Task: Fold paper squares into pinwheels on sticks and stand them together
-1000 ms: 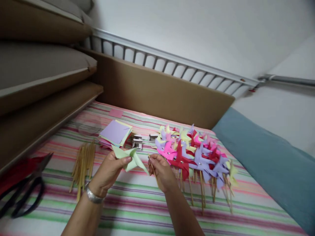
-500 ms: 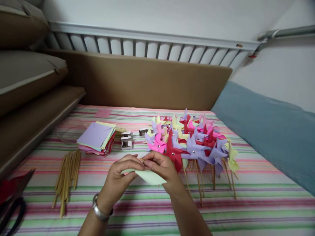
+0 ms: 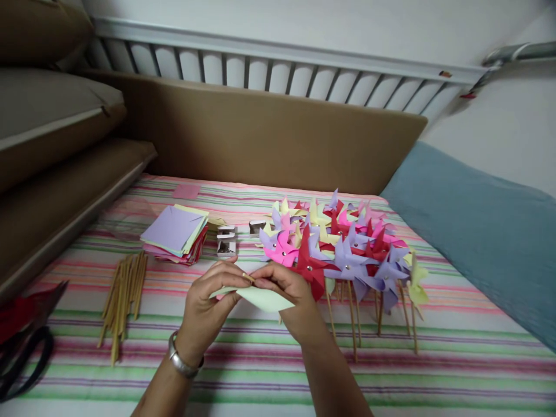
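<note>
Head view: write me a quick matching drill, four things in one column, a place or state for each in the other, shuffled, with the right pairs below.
Things
1. Pale green paper
2. Scissors
3. Stack of paper squares
4. Pinwheels

Place or state
A. Near the picture's left edge
B. Grouped to the right of the small white boxes
C. Held in the left hand
D. Piled up, purple on top

Pairs: 1-C, 2-A, 3-D, 4-B

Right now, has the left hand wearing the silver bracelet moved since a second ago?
Yes: the left hand has shifted rightward, judged against the purple-topped stack of square paper sheets.
</note>
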### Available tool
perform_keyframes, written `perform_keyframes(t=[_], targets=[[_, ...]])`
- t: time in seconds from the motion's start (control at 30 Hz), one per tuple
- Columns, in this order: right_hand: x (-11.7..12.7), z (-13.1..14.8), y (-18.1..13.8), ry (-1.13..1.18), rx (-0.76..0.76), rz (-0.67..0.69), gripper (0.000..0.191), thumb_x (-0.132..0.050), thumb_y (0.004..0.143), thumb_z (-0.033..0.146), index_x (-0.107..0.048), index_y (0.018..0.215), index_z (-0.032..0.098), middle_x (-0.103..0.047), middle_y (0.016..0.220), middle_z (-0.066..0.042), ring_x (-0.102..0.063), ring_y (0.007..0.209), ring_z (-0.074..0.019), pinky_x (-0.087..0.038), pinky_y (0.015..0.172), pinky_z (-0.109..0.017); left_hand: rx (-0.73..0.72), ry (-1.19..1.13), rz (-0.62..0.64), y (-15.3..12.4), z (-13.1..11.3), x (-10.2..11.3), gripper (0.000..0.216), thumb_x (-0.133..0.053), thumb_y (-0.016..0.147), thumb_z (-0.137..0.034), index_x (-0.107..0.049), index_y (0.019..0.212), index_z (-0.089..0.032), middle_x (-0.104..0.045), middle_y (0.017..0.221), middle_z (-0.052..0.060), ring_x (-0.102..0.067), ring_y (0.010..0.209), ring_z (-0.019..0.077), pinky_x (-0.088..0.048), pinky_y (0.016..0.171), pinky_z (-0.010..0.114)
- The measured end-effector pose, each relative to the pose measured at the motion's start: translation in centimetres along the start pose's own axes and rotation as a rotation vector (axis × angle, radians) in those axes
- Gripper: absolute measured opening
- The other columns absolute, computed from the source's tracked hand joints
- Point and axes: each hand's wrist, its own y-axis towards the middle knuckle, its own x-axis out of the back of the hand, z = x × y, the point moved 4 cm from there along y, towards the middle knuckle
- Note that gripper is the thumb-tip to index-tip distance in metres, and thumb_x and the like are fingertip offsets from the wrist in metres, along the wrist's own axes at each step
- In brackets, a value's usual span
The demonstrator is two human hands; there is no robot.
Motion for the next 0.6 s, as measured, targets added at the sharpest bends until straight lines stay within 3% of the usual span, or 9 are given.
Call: perform_keyframes(t=[0.6], targets=[[-0.96, 0.57, 0.0, -0.055, 0.074, -0.048, 0.007, -0.066, 0.074, 0.027, -0.071, 0.078, 0.023, -0.062, 0.077, -0.002, -0.06, 0.073, -0.0153, -0.045, 0.065, -0.026, 0.069, -0.037, -0.062, -0.56, 0.3, 1.06, 0.009, -0.065, 0.074, -0.017, -0.07, 0.078, -0.023, -0.07, 0.078, 0.002, -0.063, 0.077, 0.0173, -0.039, 0.099, 0.047]])
